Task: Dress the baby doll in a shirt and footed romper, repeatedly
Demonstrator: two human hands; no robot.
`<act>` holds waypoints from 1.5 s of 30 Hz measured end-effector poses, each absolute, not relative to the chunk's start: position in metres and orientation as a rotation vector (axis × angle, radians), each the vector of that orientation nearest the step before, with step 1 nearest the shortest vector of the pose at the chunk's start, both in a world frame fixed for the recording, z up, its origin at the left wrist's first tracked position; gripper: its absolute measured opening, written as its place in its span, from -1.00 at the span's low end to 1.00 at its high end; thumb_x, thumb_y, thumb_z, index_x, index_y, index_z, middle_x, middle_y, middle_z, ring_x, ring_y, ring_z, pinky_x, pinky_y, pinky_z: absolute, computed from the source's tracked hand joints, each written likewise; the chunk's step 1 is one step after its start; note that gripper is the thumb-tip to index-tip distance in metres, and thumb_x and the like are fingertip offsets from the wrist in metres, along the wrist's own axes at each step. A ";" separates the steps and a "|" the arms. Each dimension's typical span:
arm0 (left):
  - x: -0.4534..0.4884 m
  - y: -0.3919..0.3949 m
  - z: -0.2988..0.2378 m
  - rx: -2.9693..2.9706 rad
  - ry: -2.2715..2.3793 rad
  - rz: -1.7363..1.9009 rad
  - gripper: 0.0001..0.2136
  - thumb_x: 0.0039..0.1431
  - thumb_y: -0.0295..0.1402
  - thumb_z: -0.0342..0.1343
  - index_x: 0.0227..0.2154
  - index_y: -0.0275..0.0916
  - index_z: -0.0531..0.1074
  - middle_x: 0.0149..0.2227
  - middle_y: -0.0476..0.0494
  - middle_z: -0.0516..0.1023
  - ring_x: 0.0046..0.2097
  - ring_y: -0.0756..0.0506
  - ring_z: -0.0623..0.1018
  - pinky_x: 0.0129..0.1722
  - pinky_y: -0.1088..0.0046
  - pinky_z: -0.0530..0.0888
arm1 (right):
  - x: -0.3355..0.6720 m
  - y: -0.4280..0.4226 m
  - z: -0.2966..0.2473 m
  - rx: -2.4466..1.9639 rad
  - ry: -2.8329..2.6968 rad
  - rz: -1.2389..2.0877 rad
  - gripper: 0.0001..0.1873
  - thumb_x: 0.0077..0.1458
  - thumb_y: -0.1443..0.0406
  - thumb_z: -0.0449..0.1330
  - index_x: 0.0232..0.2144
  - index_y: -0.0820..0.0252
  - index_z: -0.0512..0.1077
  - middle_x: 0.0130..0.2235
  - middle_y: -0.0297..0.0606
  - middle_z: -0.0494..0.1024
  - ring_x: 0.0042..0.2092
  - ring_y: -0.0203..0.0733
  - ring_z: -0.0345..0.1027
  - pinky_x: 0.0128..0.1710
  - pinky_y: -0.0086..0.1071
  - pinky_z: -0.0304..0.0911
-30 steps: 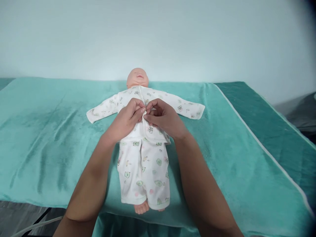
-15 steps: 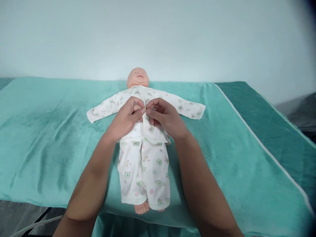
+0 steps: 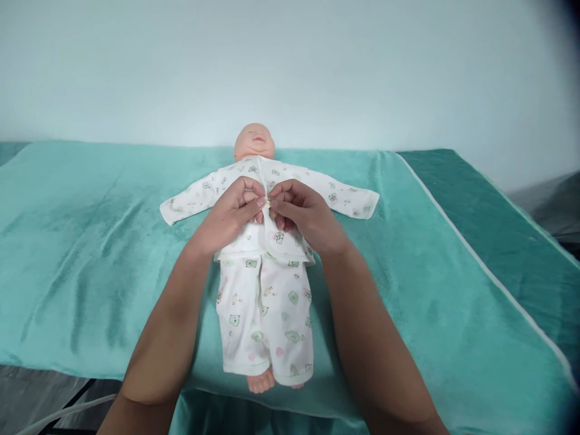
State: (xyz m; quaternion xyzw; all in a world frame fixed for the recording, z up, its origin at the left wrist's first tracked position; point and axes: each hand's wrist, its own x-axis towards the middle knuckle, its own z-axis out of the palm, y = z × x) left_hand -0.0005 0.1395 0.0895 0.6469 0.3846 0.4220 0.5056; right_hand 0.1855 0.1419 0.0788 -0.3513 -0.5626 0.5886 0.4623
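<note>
A baby doll (image 3: 254, 139) lies on its back on a teal towel (image 3: 90, 241), head toward the wall. It wears a white printed shirt (image 3: 199, 193) with sleeves spread out and matching white trousers (image 3: 265, 320). My left hand (image 3: 229, 214) and my right hand (image 3: 306, 214) meet at the middle of the doll's chest. Both pinch the front edges of the shirt together around a small button (image 3: 267, 203). One bare foot (image 3: 260, 382) pokes out of the left trouser leg.
A darker teal cloth (image 3: 498, 241) with a white edge lies to the right of the towel. A pale wall (image 3: 290, 66) rises behind the doll. At the bottom left a white cable (image 3: 58, 414) runs below the table edge.
Both hands stayed at the doll's chest and shifted their pinch slightly up along the shirt front. The doll and towel did not move.
</note>
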 end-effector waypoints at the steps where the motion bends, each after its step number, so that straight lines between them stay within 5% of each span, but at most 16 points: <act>1: 0.000 0.139 0.089 1.567 0.932 1.023 -0.89 0.33 -0.27 0.12 -0.20 -0.15 0.34 -0.50 0.05 0.43 -0.38 0.00 0.46 -0.32 0.45 0.39 | 0.185 0.142 0.079 -0.864 -1.384 1.453 -0.81 0.14 0.21 0.32 -0.24 0.13 0.43 -0.48 -0.46 0.46 -0.51 -0.41 0.28 -0.55 -0.50 0.14; 25: 0.002 0.138 0.087 1.617 0.963 1.025 -0.95 0.33 -0.32 0.07 -0.21 -0.14 0.33 -0.45 0.06 0.43 -0.33 0.00 0.50 -0.27 0.45 0.41 | 0.188 0.142 0.081 -0.900 -1.350 1.512 -0.80 0.08 0.20 0.37 -0.34 0.19 0.48 -0.50 -0.39 0.51 -0.52 -0.40 0.32 -0.55 -0.48 0.18; 36: -0.006 0.133 0.097 1.742 1.105 0.884 -0.82 0.12 -0.51 0.02 -0.34 -0.19 0.52 -0.49 -0.01 0.52 -0.40 -0.01 0.47 -0.37 0.43 0.40 | 0.187 0.146 0.076 -0.834 -1.269 1.481 -0.80 0.10 0.19 0.36 -0.33 0.15 0.45 -0.48 -0.43 0.48 -0.55 -0.42 0.25 -0.60 -0.49 0.07; 45: -0.013 0.141 0.087 1.700 1.227 1.255 -0.84 0.16 -0.44 0.03 -0.32 -0.18 0.52 -0.46 -0.02 0.51 -0.43 -0.01 0.46 -0.36 0.42 0.42 | 0.174 0.125 0.084 -0.919 -1.584 0.924 -0.87 0.27 0.18 0.18 -0.31 0.07 0.41 -0.46 -0.39 0.43 -0.44 -0.28 0.27 -0.38 -0.34 0.21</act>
